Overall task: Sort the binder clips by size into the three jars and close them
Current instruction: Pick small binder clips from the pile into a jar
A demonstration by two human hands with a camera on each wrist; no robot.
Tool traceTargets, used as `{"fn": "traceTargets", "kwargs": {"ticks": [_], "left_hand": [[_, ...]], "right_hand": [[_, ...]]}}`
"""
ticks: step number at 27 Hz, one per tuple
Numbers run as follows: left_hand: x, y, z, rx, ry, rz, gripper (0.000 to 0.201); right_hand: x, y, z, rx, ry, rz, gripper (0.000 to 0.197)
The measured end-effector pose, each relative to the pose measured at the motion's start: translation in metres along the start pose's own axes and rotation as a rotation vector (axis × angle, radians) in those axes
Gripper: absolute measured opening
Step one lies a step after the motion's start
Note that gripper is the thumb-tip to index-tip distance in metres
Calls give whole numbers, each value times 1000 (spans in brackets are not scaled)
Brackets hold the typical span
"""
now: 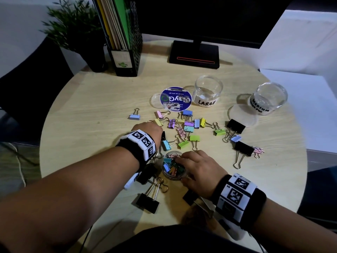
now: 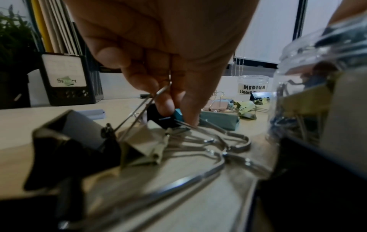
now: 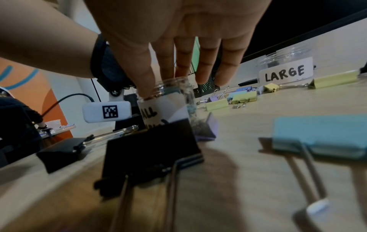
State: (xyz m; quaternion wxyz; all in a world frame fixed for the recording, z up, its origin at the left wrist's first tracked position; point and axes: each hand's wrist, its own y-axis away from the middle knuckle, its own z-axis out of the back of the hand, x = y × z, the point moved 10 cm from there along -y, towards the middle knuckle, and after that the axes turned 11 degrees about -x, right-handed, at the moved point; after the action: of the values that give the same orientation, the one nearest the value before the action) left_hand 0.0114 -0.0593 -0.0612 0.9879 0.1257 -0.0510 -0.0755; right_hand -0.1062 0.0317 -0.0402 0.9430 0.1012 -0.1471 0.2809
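Observation:
On the round wooden table (image 1: 91,110), my left hand (image 1: 157,132) reaches down and pinches the wire handles of a small black binder clip (image 2: 158,120). My right hand (image 1: 182,168) holds the small jar (image 1: 172,168) near the front, thumb on one side of the rim and fingers on the other. That jar, seen also in the right wrist view (image 3: 164,106), is full of small coloured clips. The LARGE jar (image 1: 207,93) and the MEDIUM jar (image 1: 269,99) stand open and look empty at the back right. Several pastel clips (image 1: 184,125) lie in the middle.
Big black clips lie at the front (image 1: 147,202) and the right (image 1: 236,126). Two clear lids (image 1: 155,101) (image 1: 242,115) and a blue round lid (image 1: 176,99) lie by the jars. Monitor stand (image 1: 194,54), file holder (image 1: 125,57) and plant (image 1: 76,28) line the back.

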Motion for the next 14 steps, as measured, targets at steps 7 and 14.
{"fn": "traceTargets", "kwargs": {"ticks": [7, 14], "left_hand": [[4, 13, 15, -56, 108, 34, 9], [-23, 70, 43, -118, 761, 180, 16]], "right_hand": [[-4, 3, 8, -79, -42, -5, 60], [-43, 3, 29, -89, -121, -154, 59]]}}
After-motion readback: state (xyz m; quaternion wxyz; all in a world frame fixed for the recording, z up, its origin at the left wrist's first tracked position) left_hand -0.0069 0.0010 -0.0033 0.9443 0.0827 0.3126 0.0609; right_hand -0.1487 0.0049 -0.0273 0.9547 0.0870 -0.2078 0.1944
